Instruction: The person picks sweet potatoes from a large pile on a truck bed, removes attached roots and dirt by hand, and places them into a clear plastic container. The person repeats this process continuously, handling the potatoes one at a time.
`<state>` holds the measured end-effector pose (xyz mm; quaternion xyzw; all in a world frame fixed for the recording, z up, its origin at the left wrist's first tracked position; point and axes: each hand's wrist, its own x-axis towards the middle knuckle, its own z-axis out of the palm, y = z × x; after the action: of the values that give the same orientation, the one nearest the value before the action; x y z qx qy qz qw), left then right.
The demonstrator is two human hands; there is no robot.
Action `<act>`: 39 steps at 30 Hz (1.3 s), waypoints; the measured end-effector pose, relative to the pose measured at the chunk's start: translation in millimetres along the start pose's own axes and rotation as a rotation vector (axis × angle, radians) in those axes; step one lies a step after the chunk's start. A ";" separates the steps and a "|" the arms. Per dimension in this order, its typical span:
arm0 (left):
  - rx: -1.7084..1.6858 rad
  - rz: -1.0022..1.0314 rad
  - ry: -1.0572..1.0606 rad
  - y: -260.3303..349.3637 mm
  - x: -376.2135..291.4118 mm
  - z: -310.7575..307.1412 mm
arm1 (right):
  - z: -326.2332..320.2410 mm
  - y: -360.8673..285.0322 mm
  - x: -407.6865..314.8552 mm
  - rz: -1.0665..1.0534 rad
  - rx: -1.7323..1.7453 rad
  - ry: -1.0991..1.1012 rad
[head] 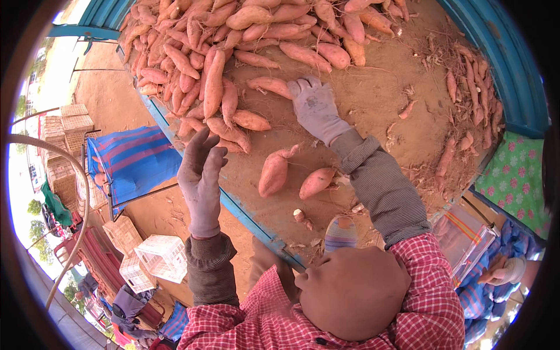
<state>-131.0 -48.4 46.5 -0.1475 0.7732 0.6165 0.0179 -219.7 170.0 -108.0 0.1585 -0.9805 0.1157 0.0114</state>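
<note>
My right hand (314, 107), in a soiled light glove, has its fingers around one end of a sweet potato (267, 85) beside the large heap of sweet potatoes (214, 83). Raised over the blue edge of the platform, my left hand (201, 179) is gloved too, with fingers apart and nothing in it. Between my forearms lie a plump sweet potato (274, 174) with a curled tip and a shorter sweet potato (316, 183). Nearer me is a small broken root piece (299, 215) with a pale cut end.
Thin roots and trimmings (474, 96) are piled along the right side, by the blue metal wall (503, 57). To the left, below the platform's blue edge (249, 218), stand a blue striped sling (135, 159) on a metal frame and a white plastic crate (162, 258). Another person's hand (503, 270) shows at right.
</note>
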 end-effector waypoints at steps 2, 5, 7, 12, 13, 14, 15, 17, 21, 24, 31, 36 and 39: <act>0.031 0.025 -0.039 -2.8 6.8 12.2 | 0.1 24.8 -30.5 0.011 0.002 0.132; -0.089 -0.043 -0.226 -12.9 14.4 41.1 | -8.8 57.4 -52.4 0.174 0.317 0.190; -0.199 -0.156 -0.298 -23.6 20.0 64.9 | -26.9 71.7 -54.8 0.352 0.752 0.168; -0.404 -0.317 -0.336 -27.4 9.9 137.3 | -53.6 69.0 -91.0 0.559 1.429 0.140; -0.521 -0.357 -0.398 -30.1 13.5 149.5 | -68.9 60.7 -96.8 0.543 1.465 0.135; -0.633 -0.388 -0.445 -35.4 20.5 157.9 | -79.8 50.3 -99.9 0.489 1.432 0.111; -0.745 -0.418 -0.494 -43.2 28.1 164.9 | -82.7 50.2 -100.0 0.317 1.283 0.157; -0.827 -0.427 -0.287 -49.3 36.7 169.7 | -87.3 55.2 -102.5 0.003 0.963 0.247; -0.912 -0.216 -0.239 -38.0 40.6 136.9 | -90.4 119.2 -105.8 0.190 0.236 0.395; -0.734 -0.237 -0.120 -27.6 18.5 116.2 | -89.0 114.7 -66.9 0.104 0.066 0.439; -0.805 -0.439 -0.209 -43.1 -9.4 98.6 | -30.0 58.8 55.9 0.103 -0.218 0.111; -0.917 -0.505 -0.239 -50.0 -14.4 92.7 | -41.3 58.1 31.0 0.216 -0.121 -0.120; -0.892 -0.525 -0.275 -42.2 -10.9 97.1 | -53.7 69.8 0.8 0.253 -0.085 -0.197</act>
<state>-125.1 38.6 -14.5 -0.2471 0.3636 0.8737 0.2083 -243.0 246.6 -71.3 0.0439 -0.9930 0.0587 -0.0929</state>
